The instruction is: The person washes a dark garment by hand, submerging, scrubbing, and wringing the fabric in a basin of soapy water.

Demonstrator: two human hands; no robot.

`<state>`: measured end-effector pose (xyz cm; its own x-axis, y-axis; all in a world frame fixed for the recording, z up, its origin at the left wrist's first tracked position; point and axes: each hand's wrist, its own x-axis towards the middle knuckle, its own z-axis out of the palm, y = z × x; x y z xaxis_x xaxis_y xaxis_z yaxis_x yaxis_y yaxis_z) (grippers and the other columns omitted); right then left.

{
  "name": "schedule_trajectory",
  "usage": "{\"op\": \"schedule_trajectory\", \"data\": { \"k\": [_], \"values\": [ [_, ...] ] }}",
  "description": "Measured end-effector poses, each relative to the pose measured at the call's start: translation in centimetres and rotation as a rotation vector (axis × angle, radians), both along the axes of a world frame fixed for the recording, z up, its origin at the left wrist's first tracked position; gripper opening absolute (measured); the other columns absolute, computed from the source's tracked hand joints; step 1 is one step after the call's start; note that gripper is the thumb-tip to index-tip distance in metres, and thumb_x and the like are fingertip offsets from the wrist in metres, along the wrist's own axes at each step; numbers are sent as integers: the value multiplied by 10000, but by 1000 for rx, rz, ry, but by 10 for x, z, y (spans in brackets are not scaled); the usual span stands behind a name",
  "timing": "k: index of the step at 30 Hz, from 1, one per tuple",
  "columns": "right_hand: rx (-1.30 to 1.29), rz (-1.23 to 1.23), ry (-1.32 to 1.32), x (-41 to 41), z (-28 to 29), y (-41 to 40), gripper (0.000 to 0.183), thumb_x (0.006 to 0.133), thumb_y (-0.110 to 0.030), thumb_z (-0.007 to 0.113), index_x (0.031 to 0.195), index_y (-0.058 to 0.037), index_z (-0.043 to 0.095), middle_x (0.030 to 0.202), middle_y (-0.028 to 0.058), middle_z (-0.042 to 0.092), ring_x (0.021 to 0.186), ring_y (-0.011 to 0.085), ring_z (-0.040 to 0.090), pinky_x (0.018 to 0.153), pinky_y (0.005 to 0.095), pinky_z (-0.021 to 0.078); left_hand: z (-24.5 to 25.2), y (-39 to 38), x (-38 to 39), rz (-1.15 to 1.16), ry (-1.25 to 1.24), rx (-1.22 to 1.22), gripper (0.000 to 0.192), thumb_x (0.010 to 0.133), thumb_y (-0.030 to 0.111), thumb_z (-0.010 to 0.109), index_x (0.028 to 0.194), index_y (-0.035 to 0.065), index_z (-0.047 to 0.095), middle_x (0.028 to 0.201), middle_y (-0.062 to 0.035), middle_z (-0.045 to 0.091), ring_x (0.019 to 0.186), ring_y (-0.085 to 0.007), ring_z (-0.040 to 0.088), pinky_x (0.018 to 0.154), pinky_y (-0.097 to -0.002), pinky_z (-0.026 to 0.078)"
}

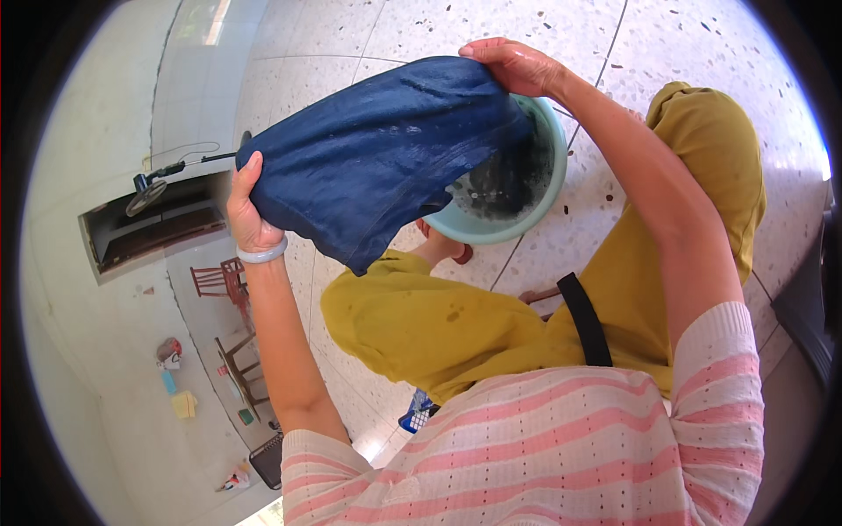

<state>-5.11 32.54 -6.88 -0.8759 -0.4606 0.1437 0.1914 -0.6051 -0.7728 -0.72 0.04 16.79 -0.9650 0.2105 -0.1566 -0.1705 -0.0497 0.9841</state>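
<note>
A wet dark blue garment [381, 151] is stretched out between my two hands. My left hand [253, 210], with a pale bangle [262, 252] at the wrist, grips its left end, thumb on top. At the upper right edge my right hand [516, 66] pinches the cloth. Beneath the garment's right part stands a light green plastic basin [559, 144] on the floor, holding sudsy dark water [480, 197] and dark cloth. The garment's right end hangs down into the basin and hides part of it.
Speckled terrazzo tiles [408, 29] surround the basin. My knees in mustard trousers [447, 315] flank the near side. A blue plastic basket [416, 414] lies low by my hip. Wooden chairs [227, 279], a black fan [148, 194] and a dark wall recess [158, 223] are at the left.
</note>
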Motion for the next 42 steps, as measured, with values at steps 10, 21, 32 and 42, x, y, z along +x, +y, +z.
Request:
{"op": "schedule_trajectory", "data": {
  "k": [10, 21, 32, 42],
  "values": [
    [-102, 39, 327, -4, 89, -9, 178, 903, -243, 592, 819, -86, 594, 756, -17, 567, 714, 83, 534, 765, 239, 471, -50, 10, 16, 60, 63, -2, 382, 971, 295, 475, 1178, -25, 501, 1169, -132, 571, 1113, -237, 539, 1012, -405, 397],
    [-287, -42, -1, -4, 81, -14, 142, 895, -194, 596, 847, -61, 603, 792, -3, 591, 742, 95, 566, 785, 249, 497, -107, 80, 15, -286, -40, -358, 791, 725, 135, 798, 1353, 38, 327, 1055, -66, 586, 1002, -192, 577, 920, -309, 459],
    [-67, 28, 113, -11, 66, -15, 191, 881, -251, 629, 932, -68, 652, 840, 5, 647, 770, 98, 591, 805, 261, 494, -117, 61, 15, -232, -84, 14, 427, 892, 291, 619, 1174, -19, 541, 1103, -94, 621, 981, -164, 605, 864, -314, 497],
    [99, 287, 48, 11, 41, -43, 349, 817, -396, 695, 943, -71, 670, 852, 21, 660, 790, 128, 607, 783, 271, 495, -77, 69, 42, -43, -10, -40, 507, 975, 426, 398, 1167, -23, 529, 1108, -130, 613, 997, -207, 614, 881, -346, 495]
  ]
}}
